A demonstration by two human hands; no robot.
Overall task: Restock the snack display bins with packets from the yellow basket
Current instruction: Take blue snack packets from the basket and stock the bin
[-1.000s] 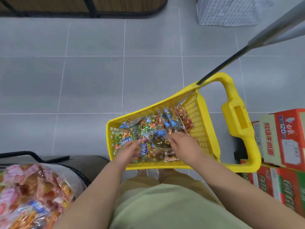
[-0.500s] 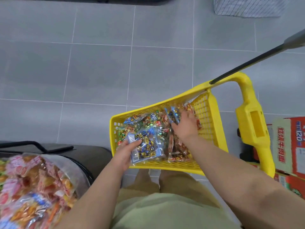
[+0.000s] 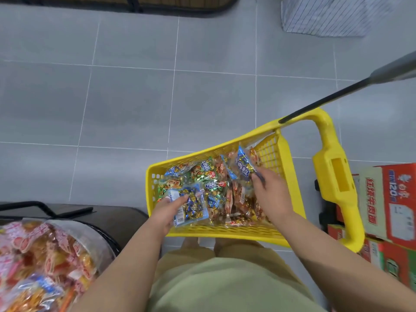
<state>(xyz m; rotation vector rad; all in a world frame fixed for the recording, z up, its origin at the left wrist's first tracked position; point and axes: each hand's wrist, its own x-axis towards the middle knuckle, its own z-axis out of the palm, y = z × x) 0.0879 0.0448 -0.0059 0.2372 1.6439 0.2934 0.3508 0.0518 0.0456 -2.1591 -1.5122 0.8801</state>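
Note:
The yellow basket [image 3: 227, 232] stands on the grey floor in front of me, filled with several shiny snack packets [image 3: 203, 174]. My left hand [image 3: 165, 212] grips a blue-edged packet [image 3: 191, 204] at the basket's near left side, thumb on top. My right hand [image 3: 270, 194] reaches into the right half and pinches another blue packet [image 3: 244, 165] that stands tilted up above the pile. At the lower left, a display bin [image 3: 105, 242] holds pink and orange snack packets [image 3: 40, 262].
The basket's yellow pull handle [image 3: 335, 174] with a dark rod [image 3: 326, 101] rises at the right. Red and white cartons [image 3: 391, 203] are stacked at the right edge. A white wire bin [image 3: 326, 16] stands at the far right. Grey tiles stretch ahead.
My left hand has picked up the blue-edged packet and holds it slightly raised. My right hand moved toward the far right of the basket and lifted another blue packet. My view shifted left.

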